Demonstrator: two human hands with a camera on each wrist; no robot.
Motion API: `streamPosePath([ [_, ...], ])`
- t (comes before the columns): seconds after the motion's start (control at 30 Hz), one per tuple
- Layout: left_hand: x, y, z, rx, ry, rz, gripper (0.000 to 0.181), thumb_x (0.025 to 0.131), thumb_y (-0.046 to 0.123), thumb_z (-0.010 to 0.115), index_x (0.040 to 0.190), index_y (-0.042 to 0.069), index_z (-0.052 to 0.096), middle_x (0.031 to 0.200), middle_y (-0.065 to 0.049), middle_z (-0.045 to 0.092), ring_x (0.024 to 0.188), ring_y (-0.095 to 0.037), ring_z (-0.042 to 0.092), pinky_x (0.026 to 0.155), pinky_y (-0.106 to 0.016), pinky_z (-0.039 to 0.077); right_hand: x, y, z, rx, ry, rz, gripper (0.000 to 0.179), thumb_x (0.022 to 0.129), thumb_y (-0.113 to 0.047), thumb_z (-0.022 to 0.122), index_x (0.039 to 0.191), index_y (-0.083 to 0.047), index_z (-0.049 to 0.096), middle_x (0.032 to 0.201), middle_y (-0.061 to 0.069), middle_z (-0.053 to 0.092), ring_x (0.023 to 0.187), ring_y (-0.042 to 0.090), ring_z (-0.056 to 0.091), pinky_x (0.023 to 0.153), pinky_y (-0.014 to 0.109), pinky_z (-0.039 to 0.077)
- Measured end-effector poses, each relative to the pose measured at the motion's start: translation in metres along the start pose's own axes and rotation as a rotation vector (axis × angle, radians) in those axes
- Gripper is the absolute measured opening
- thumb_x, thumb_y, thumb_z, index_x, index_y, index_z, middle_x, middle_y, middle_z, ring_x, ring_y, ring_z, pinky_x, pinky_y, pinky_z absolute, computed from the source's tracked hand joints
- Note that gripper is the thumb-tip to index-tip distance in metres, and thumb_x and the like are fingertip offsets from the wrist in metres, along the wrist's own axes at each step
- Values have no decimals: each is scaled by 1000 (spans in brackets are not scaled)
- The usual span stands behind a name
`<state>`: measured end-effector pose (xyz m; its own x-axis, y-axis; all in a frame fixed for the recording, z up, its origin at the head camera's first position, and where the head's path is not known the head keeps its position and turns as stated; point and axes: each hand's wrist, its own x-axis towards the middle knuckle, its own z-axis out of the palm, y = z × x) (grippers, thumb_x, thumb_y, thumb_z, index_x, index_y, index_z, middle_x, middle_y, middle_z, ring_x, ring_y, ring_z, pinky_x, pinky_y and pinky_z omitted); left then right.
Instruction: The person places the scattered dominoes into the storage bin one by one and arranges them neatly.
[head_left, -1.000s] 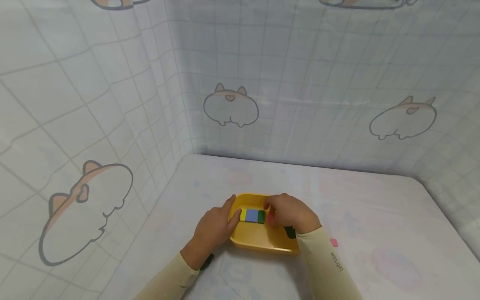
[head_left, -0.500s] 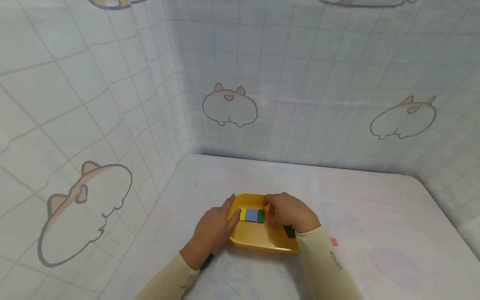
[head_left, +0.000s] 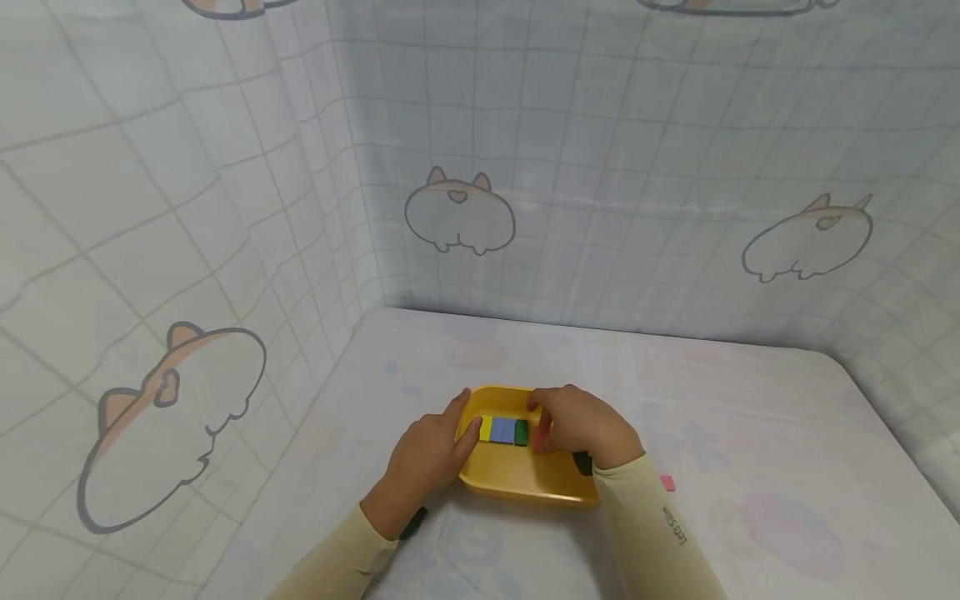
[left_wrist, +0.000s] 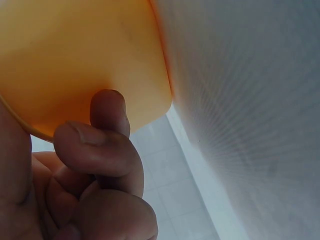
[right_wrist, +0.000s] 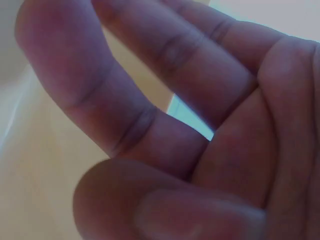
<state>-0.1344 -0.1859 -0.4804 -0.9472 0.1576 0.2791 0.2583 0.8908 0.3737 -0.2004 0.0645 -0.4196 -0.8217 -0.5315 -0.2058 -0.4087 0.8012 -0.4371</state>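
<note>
My left hand (head_left: 429, 450) grips the left wall of a yellow tray (head_left: 517, 483), its thumb over the rim. In the left wrist view its curled fingers (left_wrist: 107, 110) lie against the outside of the tray wall (left_wrist: 75, 65). In the tray, a yellow tile (head_left: 486, 429), a blue tile (head_left: 503, 432) and a green tile (head_left: 522, 432) form a row. Just right of the row lies a red tile (head_left: 539, 438), partly hidden by my right hand (head_left: 585, 422). In the right wrist view the thumb (right_wrist: 165, 205) and index finger (right_wrist: 95, 85) stand apart with no tile between them.
A small pink piece (head_left: 667, 483) lies on the pale patterned table (head_left: 750, 433), right of the tray. Dark straps show at both wrists, beside the beige sleeves (head_left: 652, 525). Curtain-like sheets with a grid pattern (head_left: 600, 208) rise behind and at the sides.
The red tile shows a little more beside my right hand, slightly farther left than before. My left hand and the tray have stayed in place.
</note>
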Motion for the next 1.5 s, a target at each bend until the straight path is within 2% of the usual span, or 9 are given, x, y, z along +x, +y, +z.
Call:
streamPosePath([
  [0.23,0,1,-1,-4,-5,-1,60,110,48,51,155,8,52,57,5,42,51,-13,44,53,-32,44,-2,0,0,20,-10,-5,48,84,-19,91,127,-10,71,84,-12,70,84,13,59,86,41,52],
  [0.67,-1,1,0,-1,-14,-4,60,110,48,51,156,9,51,56,5,42,51,-13,45,55,-32,45,0,2,1,68,-22,13,52,83,-14,89,131,-12,70,98,-9,75,98,17,61,90,43,53],
  [1.0,0,2,-1,-1,-24,-23,61,110,48,51,157,10,49,58,5,44,54,-13,46,57,-32,46,2,5,2,64,-40,-27,52,84,-12,88,133,-13,69,106,-8,77,107,18,61,94,43,52],
  [1.5,1,1,-2,-2,-58,-49,62,109,50,50,159,12,49,61,4,46,56,-14,48,57,-33,46,1,2,3,48,-49,-12,56,83,-12,87,136,-16,69,107,-10,76,109,19,58,91,42,52],
])
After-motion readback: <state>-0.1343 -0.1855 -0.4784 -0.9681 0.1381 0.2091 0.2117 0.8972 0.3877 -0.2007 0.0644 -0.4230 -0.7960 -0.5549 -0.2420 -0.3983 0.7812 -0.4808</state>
